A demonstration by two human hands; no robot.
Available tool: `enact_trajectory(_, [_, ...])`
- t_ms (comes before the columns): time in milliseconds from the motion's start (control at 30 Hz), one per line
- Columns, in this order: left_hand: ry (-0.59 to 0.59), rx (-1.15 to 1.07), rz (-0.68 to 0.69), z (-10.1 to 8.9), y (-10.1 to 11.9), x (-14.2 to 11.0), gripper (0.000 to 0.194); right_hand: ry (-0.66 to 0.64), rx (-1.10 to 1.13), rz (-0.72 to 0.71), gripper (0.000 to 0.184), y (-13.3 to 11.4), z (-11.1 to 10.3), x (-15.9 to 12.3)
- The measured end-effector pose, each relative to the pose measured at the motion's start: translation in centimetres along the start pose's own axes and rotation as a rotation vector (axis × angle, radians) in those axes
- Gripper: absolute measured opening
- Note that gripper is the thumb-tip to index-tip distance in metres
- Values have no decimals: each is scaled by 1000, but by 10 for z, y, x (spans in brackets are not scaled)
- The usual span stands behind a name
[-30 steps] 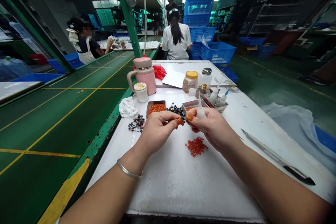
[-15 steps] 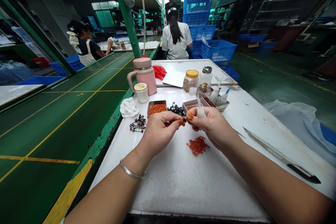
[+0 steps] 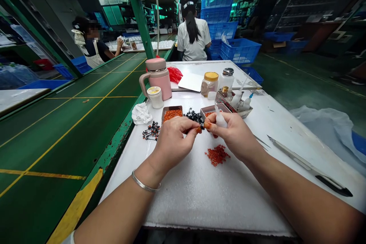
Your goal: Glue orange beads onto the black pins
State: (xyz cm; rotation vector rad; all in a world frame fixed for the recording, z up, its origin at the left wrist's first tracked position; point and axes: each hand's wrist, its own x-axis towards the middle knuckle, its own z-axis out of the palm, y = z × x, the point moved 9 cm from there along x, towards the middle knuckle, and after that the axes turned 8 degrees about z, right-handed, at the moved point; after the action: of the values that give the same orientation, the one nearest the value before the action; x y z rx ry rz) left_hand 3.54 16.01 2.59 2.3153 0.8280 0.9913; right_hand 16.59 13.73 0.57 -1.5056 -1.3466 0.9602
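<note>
**Two hands pinched close over the beads**

My left hand (image 3: 174,145) and right hand (image 3: 233,136) are narrowly apart, low over the white work table (image 3: 197,200). The right holds a white squeeze bottle (image 3: 220,120), nozzle up. My left fingertips (image 3: 197,130) pinch a small dark piece, too small for me to make out, just beside that bottle.

Just ahead of my hands sit two metal trays, both holding orange beads: the left tray (image 3: 172,114) and the right tray (image 3: 212,110). Between them lies one cluster of black sprigs (image 3: 194,116), and a second cluster (image 3: 151,130) lies left of my left hand. One loose pile of red-orange beads (image 3: 217,155) sits below my right hand.

Upper centre stand one pink mug (image 3: 158,82) and one yellow-lidded jar (image 3: 209,84). I can read no writing on them.
</note>
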Motion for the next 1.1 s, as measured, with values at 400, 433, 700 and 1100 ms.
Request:
enact_trajectory(400, [20,183,122,-2,8,0,17,72,-111,-34,24,-3,-1,-2])
enact_trajectory(433, [22,187,127,-2,8,0,17,78,-113,-36,24,-3,-2,-2])
enact_trajectory(700, [24,179,119,-3,8,-2,17,104,-95,-18,21,-3,-1,-4])
enact_trajectory(1100, [45,152,77,-4,5,-2,17,176,-146,-93,18,-10,-1,-9])
